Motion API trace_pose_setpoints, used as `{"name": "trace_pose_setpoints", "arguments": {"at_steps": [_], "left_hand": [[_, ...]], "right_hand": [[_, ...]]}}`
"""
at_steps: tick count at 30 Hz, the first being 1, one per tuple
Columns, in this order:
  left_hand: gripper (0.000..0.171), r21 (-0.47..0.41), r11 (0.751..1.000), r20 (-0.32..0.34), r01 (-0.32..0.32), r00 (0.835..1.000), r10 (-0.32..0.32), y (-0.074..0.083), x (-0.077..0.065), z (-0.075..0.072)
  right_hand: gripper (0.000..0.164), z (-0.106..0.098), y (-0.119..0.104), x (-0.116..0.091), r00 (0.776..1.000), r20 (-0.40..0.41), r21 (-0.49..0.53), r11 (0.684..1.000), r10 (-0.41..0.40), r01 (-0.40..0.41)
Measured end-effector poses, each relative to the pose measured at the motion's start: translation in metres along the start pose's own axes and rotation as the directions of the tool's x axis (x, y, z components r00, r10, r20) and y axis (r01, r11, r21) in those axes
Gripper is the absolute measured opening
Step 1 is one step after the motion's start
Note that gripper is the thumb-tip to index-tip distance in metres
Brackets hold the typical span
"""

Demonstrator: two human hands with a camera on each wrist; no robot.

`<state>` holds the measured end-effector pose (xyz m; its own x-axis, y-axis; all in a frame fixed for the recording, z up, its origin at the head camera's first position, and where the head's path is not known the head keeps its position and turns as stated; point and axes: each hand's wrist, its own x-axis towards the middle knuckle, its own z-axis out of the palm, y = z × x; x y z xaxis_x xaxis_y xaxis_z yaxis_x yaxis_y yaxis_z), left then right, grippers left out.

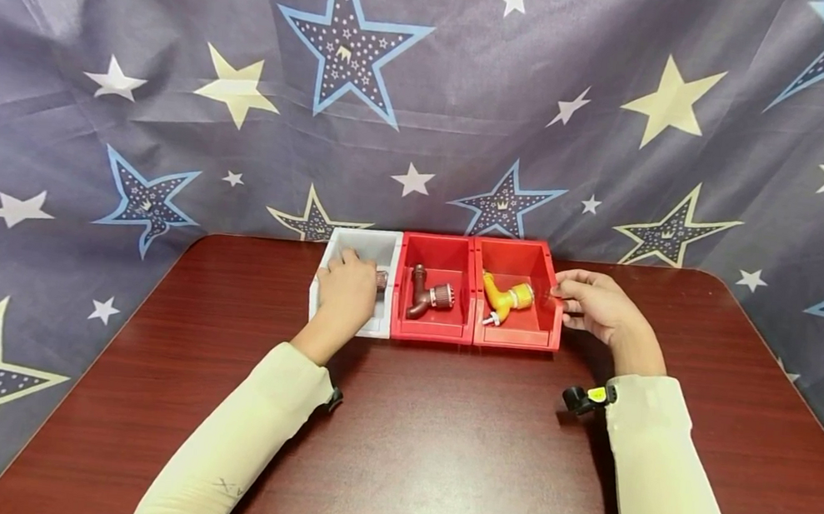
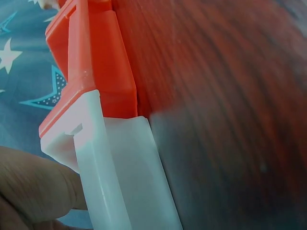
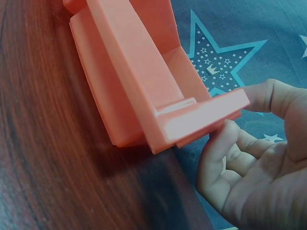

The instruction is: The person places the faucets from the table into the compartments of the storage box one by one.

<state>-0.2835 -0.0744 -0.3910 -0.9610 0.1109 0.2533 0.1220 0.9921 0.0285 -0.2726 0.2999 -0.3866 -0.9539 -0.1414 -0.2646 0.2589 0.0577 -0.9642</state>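
Note:
In the head view my left hand (image 1: 348,288) reaches into the white bin (image 1: 378,326), its fingertips hidden inside. Beside the hand a brown ribbed knob (image 1: 382,281) peeks out; I cannot tell whether the fingers grip it. My right hand (image 1: 598,310) pinches the outer side wall of the right red bin (image 1: 517,337) between thumb and fingers, also plain in the right wrist view. A yellow plastic tap (image 1: 504,298) with a white tip lies in that bin. The middle red bin (image 1: 432,332) holds a dark brown tap (image 1: 426,294) with a ribbed knob.
The three bins stand side by side at the back of a dark reddish wooden table (image 1: 437,452). Right behind them hangs a grey cloth (image 1: 462,70) printed with stars. A small black wrist device (image 1: 585,399) sits at the right cuff.

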Motion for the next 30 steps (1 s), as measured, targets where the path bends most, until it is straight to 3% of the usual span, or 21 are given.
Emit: {"name": "trace_pose_setpoints", "arguments": {"at_steps": [12,20,30], "left_hand": [[0.021,0.065,0.997,0.082,-0.05,0.996,0.044,-0.0022,0.001,-0.0011],[0.023,0.057,0.995,0.148,-0.077,0.987,0.068,-0.0066,0.0021,-0.0044],[0.022,0.047,0.99,0.123,-0.129,0.985,0.123,-0.0084,0.0008,-0.0082]], "right_hand": [[0.031,-0.0001,-0.0008,0.0008,1.0,0.005,-0.003,1.0,-0.002,0.002],[0.03,0.0011,-0.0002,0.0012,1.0,0.009,0.002,1.0,-0.003,0.003],[0.031,-0.0007,0.0004,-0.0011,1.0,0.011,-0.002,1.0,0.0,0.0]]}}
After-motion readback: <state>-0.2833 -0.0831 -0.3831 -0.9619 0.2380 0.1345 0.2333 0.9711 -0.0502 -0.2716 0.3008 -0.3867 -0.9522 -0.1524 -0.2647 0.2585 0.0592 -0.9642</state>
